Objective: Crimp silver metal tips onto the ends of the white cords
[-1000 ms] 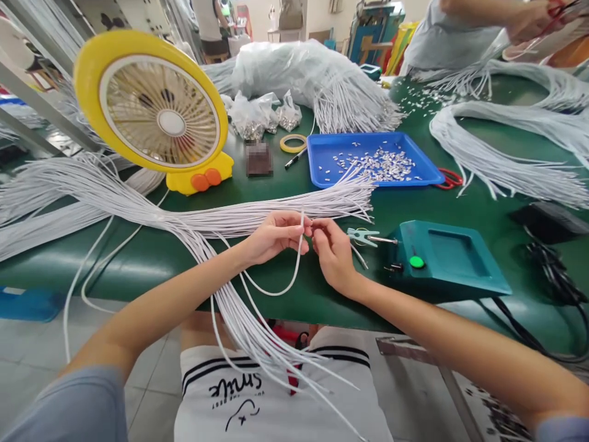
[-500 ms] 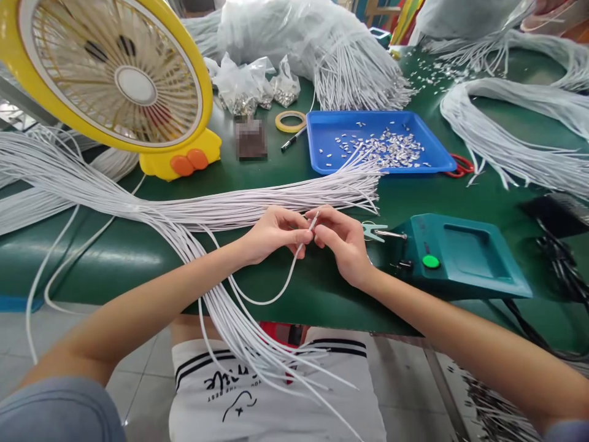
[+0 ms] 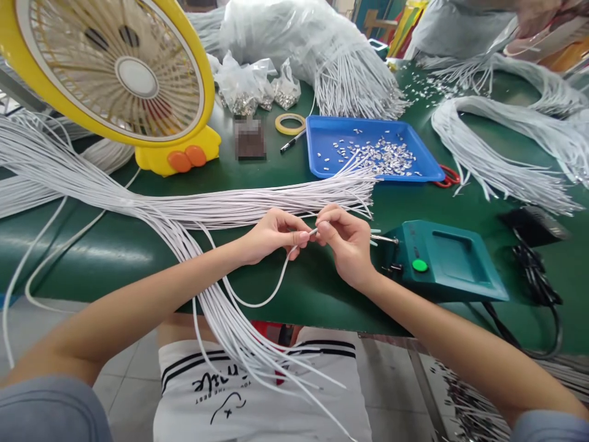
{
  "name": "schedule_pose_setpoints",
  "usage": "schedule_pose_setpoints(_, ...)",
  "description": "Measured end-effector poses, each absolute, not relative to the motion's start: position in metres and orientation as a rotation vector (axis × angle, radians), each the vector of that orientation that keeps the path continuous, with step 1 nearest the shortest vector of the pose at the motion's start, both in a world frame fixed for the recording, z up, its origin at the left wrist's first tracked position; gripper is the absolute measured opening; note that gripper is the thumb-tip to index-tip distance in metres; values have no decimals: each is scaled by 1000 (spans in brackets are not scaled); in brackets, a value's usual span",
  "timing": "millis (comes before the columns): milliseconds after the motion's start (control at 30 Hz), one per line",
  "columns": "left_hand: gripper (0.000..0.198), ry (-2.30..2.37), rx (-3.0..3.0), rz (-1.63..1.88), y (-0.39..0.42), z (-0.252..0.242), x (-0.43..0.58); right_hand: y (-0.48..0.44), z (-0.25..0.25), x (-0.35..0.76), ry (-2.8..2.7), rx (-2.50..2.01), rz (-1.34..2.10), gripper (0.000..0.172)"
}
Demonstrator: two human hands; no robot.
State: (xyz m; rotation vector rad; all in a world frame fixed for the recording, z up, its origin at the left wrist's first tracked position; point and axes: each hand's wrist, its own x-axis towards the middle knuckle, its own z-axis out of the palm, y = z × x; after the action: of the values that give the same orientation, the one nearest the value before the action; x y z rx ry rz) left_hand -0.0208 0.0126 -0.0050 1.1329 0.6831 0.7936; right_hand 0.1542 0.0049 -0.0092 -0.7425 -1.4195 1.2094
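Observation:
My left hand (image 3: 280, 236) pinches a white cable (image 3: 281, 276) close to its end, thumb against fingers. From there the cable hangs in a loop back toward the bundle. My right hand (image 3: 345, 245) closes thumb and fingers over the cable's tip, which they hide. Just behind both hands lies a thick bundle of white cables (image 3: 257, 204), its ends beside a blue tray (image 3: 315, 161) of small metal pieces (image 3: 391, 156). Another part of the bundle (image 3: 230, 322) droops over the table edge onto my lap.
A teal device (image 3: 453, 261) with a green button stands right of my right hand. A yellow fan (image 3: 207, 144) is at the left. Tape (image 3: 289, 124), a pen (image 3: 293, 142) and red-handled scissors (image 3: 448, 177) lie near the tray. Another person's hand (image 3: 536, 18) shows at top right.
My right fingers have closed over the cable's tip, which stood exposed between the hands before. The cable end has tilted from steep to flatter. The view has shifted slightly.

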Motion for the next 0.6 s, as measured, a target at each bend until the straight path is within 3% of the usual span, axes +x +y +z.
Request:
schedule_pose_setpoints(233, 36, 713, 1093, 812, 12, -3, -21, 5, -13, 154, -1195, -834, 1141, 18)
schedule_pose_setpoints(600, 39, 710, 1105, 742, 12, -1, -22, 4, -9, 154, -1533, -790, 1258, 18)
